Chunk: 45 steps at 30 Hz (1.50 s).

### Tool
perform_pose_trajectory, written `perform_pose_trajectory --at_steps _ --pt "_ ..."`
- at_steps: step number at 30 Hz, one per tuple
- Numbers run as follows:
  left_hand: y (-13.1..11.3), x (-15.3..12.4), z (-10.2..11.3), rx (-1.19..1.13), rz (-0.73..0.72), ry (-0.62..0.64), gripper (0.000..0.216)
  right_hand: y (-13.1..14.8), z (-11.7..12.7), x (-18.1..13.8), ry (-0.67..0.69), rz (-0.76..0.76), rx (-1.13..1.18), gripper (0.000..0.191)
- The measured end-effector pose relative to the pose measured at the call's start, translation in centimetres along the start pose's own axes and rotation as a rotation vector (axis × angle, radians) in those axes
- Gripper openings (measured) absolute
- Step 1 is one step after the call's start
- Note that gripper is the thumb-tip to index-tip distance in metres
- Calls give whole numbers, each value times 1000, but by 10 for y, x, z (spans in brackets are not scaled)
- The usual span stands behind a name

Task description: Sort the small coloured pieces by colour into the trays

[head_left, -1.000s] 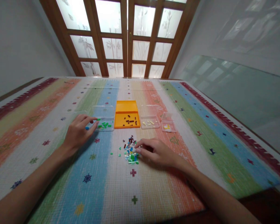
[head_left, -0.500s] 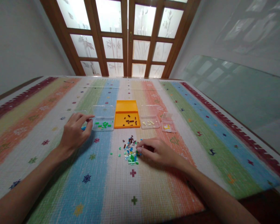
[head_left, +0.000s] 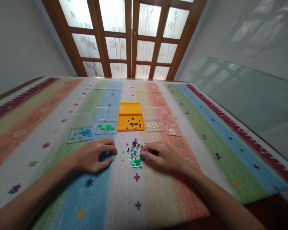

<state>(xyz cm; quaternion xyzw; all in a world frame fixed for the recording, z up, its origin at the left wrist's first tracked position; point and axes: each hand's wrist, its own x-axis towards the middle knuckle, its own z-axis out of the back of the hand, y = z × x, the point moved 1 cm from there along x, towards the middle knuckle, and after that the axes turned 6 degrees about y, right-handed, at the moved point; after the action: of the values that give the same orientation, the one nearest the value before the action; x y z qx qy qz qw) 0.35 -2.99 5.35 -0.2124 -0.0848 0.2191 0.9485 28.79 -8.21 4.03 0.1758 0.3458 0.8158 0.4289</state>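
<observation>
A mixed pile of small building bricks (head_left: pixel 135 161) in green, blue, brown and white lies on the striped tablecloth. My left hand (head_left: pixel 94 156) is left of it, thumb and fingers apart with nothing between them, near a small loose green brick (head_left: pixel 114 157). At the pile's right edge is my right hand (head_left: pixel 162 155), fingertips pinched together; whatever they hold is too small to make out. Behind my left hand stands a clear box of blue bricks (head_left: pixel 69 139). Beside it is a clear box of green bricks (head_left: pixel 96 132).
An open orange case (head_left: pixel 131 110) holding brown bricks stands in the middle. Right of it are a clear box (head_left: pixel 155 130) with cream bricks and a smaller clear box (head_left: pixel 176 134) with yellow ones. Wooden glazed doors (head_left: pixel 132 48) rise behind the table.
My left hand has come from above the blue-brick box toward me and right, its fingers now parted near the pile. The blue-brick box is uncovered. My right hand has hardly moved.
</observation>
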Motion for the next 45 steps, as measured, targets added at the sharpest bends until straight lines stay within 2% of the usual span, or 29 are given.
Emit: perform_pose_trajectory --at_steps 7,10,17,21,28,32,39,42,45 --pt "3 3 -2 -42 -30 -18 16 1 0 1 6 18 0 29" --pt "10 2 3 8 20 -61 17 1 0 1 5 16 5 28" --pt "39 -10 28 192 254 -452 20 0 -1 0 8 20 6 29" --pt "47 -16 32 254 343 -577 15 1 -2 1 13 21 0 29" --pt "51 -17 31 250 478 -545 21 0 -3 1 -5 20 -7 29" --pt "49 -18 33 297 486 -577 25 0 -2 1 -8 18 2 28" --pt "44 -17 31 350 404 -597 18 0 -2 1 -27 38 -14 27" --pt "40 -13 24 321 311 -594 17 -1 -3 1 -40 37 -28 27" --pt "29 -6 10 231 199 -533 17 -2 -3 1 -47 46 -45 28"
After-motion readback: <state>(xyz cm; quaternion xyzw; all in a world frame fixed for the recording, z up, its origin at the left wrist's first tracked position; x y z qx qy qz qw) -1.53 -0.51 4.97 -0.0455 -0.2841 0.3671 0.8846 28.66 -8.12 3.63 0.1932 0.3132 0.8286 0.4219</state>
